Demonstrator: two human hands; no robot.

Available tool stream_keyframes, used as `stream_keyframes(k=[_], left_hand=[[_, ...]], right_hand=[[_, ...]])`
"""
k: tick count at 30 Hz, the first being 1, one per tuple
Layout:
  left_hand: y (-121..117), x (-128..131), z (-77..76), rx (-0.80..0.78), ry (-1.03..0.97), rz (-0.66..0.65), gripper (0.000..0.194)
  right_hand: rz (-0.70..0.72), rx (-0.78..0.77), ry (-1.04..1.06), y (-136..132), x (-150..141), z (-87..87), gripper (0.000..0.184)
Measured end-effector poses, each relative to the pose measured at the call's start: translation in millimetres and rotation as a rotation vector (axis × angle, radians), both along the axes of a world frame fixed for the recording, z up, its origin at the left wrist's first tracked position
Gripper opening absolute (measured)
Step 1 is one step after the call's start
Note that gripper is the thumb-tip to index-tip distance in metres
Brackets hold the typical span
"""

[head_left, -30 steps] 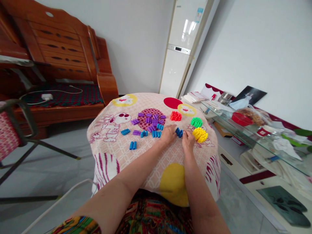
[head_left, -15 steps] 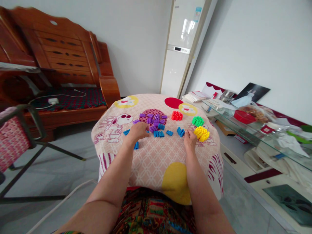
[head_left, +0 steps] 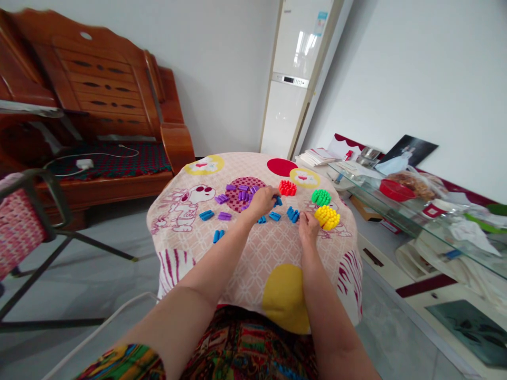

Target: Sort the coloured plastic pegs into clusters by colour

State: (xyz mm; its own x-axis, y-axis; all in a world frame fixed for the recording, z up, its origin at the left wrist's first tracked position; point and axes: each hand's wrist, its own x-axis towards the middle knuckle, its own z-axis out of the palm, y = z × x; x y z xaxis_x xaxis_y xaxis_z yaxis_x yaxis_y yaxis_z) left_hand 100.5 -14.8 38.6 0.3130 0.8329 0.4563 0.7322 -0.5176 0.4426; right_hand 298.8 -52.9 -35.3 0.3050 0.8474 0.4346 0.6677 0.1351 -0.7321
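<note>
My left hand (head_left: 263,203) is closed around a small blue ribbed plastic block (head_left: 278,201), pinched at its fingertips above the table's middle. To its right, my right hand (head_left: 309,227) pinches the edge of a cluster of joined blue blocks (head_left: 293,214). Between and below the hands lies a loose blue block (head_left: 274,216). Farther left are two more blue blocks (head_left: 206,215) and several purple blocks (head_left: 224,216); my left hand and forearm cover part of the pile.
A red block cluster (head_left: 287,188), a green one (head_left: 320,197) and a yellow one (head_left: 327,217) stand on the right of the cloth-covered round table (head_left: 237,264). A glass-topped cabinet (head_left: 415,227) is at right, a wooden bench (head_left: 106,105) and a chair (head_left: 24,227) at left.
My left hand went left to the loose blocks, then came back right with a blue block. A loose blue block shows where that hand was. My right hand stays at the blue cluster.
</note>
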Motion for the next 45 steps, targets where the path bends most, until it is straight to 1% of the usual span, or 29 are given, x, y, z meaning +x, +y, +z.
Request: stream_keyframes(k=[2,4,7,10,15,18,20,23,28,34,37,40,43,45], left_hand=[[12.6,21.1,-1.9,0.004,0.014,0.003,0.033],[23.3,36.4,-5.1,-0.011,0.047,0.003,0.031],[34.8,49.7,-9.8,-0.046,0.090,-0.005,0.029],[42.0,56.4,-13.0,-0.058,0.111,-0.038,0.030],[48.6,59.7,-16.0,-0.089,0.152,-0.151,0.034],[49.6,57.5,-19.5,-0.136,0.182,-0.249,0.046],[49.1,55.2,-23.1,-0.164,0.167,-0.283,0.056],[47.9,52.2,-29.5,-0.191,0.133,-0.284,0.061],[48.2,51.0,-37.5,-0.192,0.141,-0.291,0.057],[47.8,53.6,-40.5,-0.211,0.088,-0.320,0.063],[43.8,51.8,-37.9,-0.212,0.041,-0.290,0.065],[37.5,42.1,-31.9,-0.192,-0.060,-0.207,0.064],[29.8,22.2,-24.7,-0.099,-0.171,-0.074,0.058],[24.4,5.7,-21.3,-0.037,-0.201,0.040,0.050]], right_hand=[[0.004,0.012,-0.003,0.7,0.9,-1.1,0.034],[0.008,0.023,-0.001,1.6,1.7,-2.4,0.034],[0.002,0.033,0.007,3.0,2.3,-4.0,0.034],[-0.011,0.038,0.013,4.2,2.3,-5.6,0.033],[0.012,0.064,0.039,4.9,2.4,-8.5,0.034],[0.007,0.097,0.026,4.2,3.3,-9.2,0.036],[0.013,0.102,0.010,3.3,3.7,-8.7,0.037],[0.030,0.110,0.035,2.0,2.6,-6.7,0.037],[0.038,0.054,0.152,0.7,-2.1,-3.8,0.040],[0.060,0.007,0.126,1.5,-1.2,-4.6,0.035],[0.072,0.010,0.122,2.6,0.7,-6.4,0.034],[0.086,0.018,0.141,3.5,1.3,-8.2,0.034],[0.077,0.012,0.167,4.2,0.9,-8.8,0.036],[0.072,0.001,0.183,4.4,0.7,-8.4,0.037]])
